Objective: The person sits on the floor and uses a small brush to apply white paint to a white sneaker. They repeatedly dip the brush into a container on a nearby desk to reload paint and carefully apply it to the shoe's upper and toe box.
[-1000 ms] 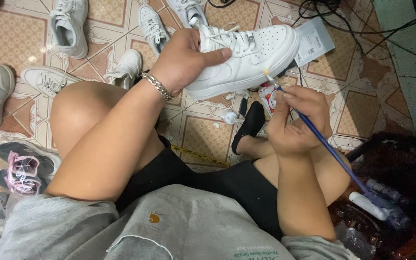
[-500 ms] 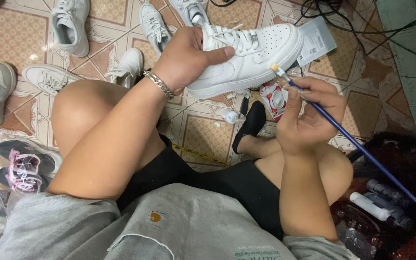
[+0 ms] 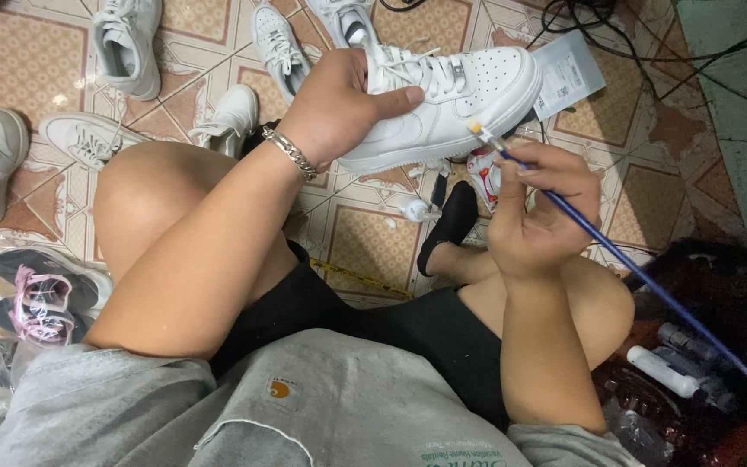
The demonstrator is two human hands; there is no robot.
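I see white sneaker (image 3: 443, 104) toe pointing right, clamped by left hand (image 3: 339, 108) | right hand (image 3: 542, 212) pinching blue paintbrush (image 3: 616, 251), bristles at toe edge | open tiled floor (image 3: 365, 242) below.

Lit evenly and fairly brightly from overhead, soft and warm in tone. Casting only faint, diffuse shadows beneath the raised white sneaker (image 3: 443, 99) and under the bent knee (image 3: 144, 195) on the patterned floor tiles (image 3: 373, 238). Glaring slightly off the sneaker's white leather and glinting on the silver bracelet (image 3: 291, 154). Staying sharp through the middle, with the blue paintbrush (image 3: 616, 255) crisp. Darkening heavily toward the lower right corner, losing detail among the bottles (image 3: 672, 367). Bending a little outward along the edges.
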